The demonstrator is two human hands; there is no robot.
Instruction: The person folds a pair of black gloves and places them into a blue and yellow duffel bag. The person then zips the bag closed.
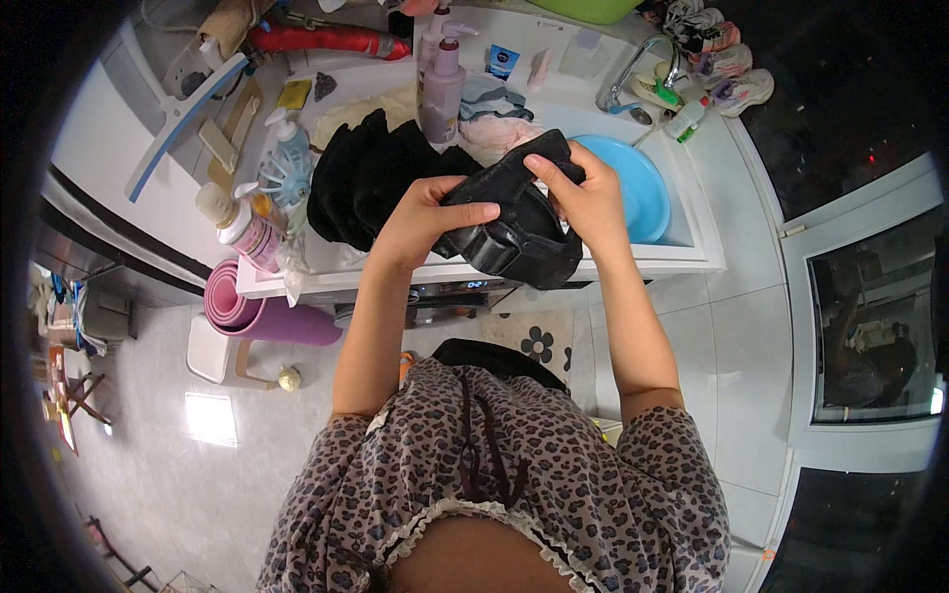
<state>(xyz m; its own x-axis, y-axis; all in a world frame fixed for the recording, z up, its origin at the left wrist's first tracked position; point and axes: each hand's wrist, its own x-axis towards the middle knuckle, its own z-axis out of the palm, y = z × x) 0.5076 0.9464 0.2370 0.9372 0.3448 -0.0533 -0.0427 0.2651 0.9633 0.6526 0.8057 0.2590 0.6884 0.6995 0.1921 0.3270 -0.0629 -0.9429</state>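
My left hand (445, 219) and my right hand (582, 196) hold a black padded item (511, 215) with glossy straps, possibly a brace or support, above the counter's front edge. The left thumb presses on its near face. At its upper right end, the right thumb and fingers pinch a flap. An opening shows between its layers near the right hand. To the left, a heap of black fabric pieces (371, 178) lies on the counter, partly behind my left hand. A light-blue plastic basin (637, 189) sits in the white sink, just beyond my right hand.
Behind the heap stand lilac pump bottles (442, 96) beside folded cloths (497, 130). A chrome faucet (630, 74) arches over the sink. More bottles (252, 230) line the counter's left end. Below are a rolled purple mat (274, 311), a stool (215, 352) and a washing machine (445, 300).
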